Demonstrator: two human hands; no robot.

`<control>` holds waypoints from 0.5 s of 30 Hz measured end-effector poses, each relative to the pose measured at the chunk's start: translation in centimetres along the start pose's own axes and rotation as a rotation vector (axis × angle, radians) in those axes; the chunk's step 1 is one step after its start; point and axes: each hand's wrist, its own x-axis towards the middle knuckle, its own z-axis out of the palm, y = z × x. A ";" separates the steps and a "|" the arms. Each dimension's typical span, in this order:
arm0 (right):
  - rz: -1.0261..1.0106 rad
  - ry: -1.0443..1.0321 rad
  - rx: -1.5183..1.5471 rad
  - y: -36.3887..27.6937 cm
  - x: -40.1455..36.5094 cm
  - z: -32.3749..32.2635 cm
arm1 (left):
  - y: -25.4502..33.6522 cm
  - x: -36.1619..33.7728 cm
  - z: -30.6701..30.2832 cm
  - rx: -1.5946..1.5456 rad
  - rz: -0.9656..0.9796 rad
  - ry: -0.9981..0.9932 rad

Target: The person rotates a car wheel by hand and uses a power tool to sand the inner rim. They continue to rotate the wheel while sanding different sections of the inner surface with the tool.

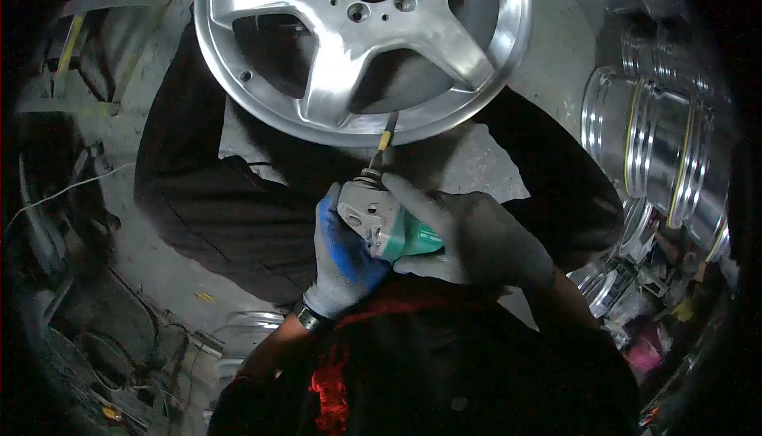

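Both my gloved hands are closed around a green and grey angle grinder. My left hand, in a grey glove with a blue palm, wraps the grinder's metal head from the left. My right hand, in a grey glove, grips the green body from the right. A thin shaft with a yellow band and a dark tip extends forward from the grinder head. That tip overlaps the lower rim of a shiny silver alloy wheel, which lies between my legs with its spoked face toward me.
My bent legs flank the wheel. Several polished wheels are stacked at the right, above a pile of clutter. A metal frame stands at the upper left, and cables lie at the lower left. Another wheel rim shows near my left elbow.
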 end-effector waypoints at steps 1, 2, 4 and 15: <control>-0.039 0.052 0.029 0.0 0.1 0.1 | 1.9 0.5 0.2 -0.414 -0.271 -0.025; -0.046 0.051 0.032 -0.1 0.4 0.2 | 3.1 0.8 0.1 -0.825 -0.540 -0.051; -0.088 0.001 0.010 -0.7 1.4 0.9 | 3.4 0.6 -1.1 -0.800 -0.482 -0.047; 0.034 -0.037 0.062 -0.7 0.8 -0.3 | 1.1 1.2 -1.5 -0.855 -0.503 -0.137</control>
